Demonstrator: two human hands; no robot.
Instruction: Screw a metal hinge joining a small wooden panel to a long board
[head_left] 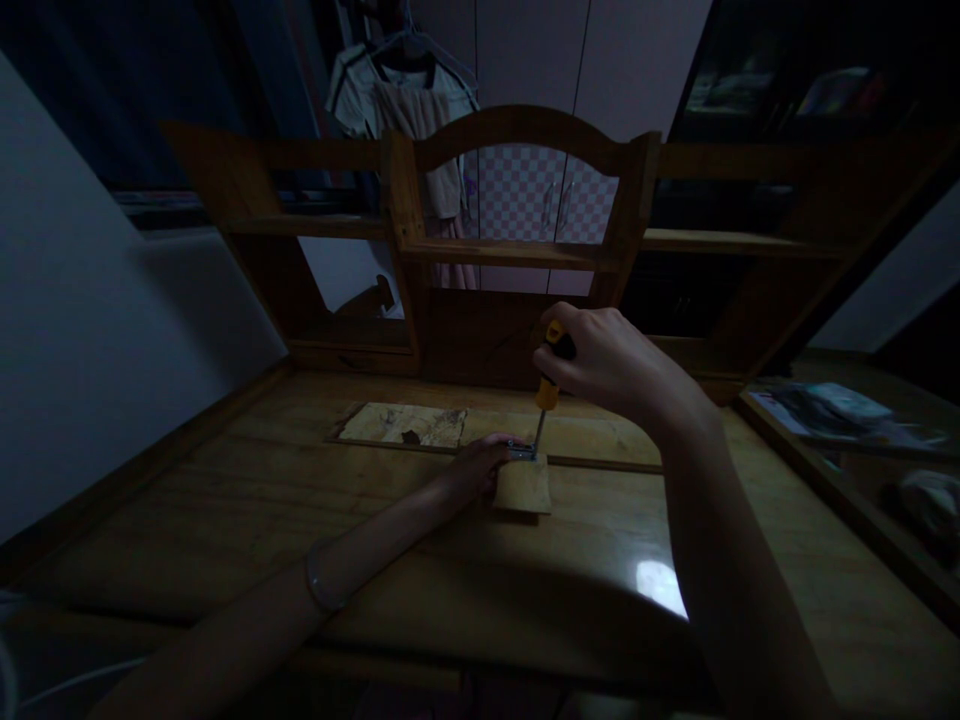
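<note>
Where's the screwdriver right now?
The screwdriver is just right of centre in the head view, held in the right hand, its tip at the metal fitting on the small wooden board.

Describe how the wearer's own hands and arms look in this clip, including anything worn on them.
Both the left hand and the right hand are ungloved, and no sleeve shows on either forearm. A slim, pale, rounded bangle circles the left forearm; no jewellery is visible on the right. The light is too dim to make out fine markings.
</note>
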